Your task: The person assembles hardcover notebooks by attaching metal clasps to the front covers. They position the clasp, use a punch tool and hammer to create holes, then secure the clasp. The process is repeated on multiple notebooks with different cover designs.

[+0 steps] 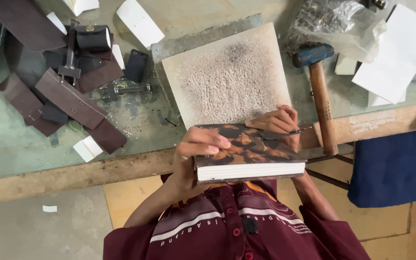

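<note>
— Two hands on one book?
— Yes. It sits level at the person's chest, over the near edge of the desk, thick white page block facing the camera, dark mottled brown cover up.
— How is it held?
— The left hand clasps its left end, thumb lying across the cover. The right hand is closed around a thin metal tool whose tip rests on the cover.
— What lies beyond?
— A pitted pale slab just behind the book. Right of it, a hammer with a blue head and wooden handle, near white sheets.
— And to the left?
— Dark brown leather strips, well apart from the book.
</note>
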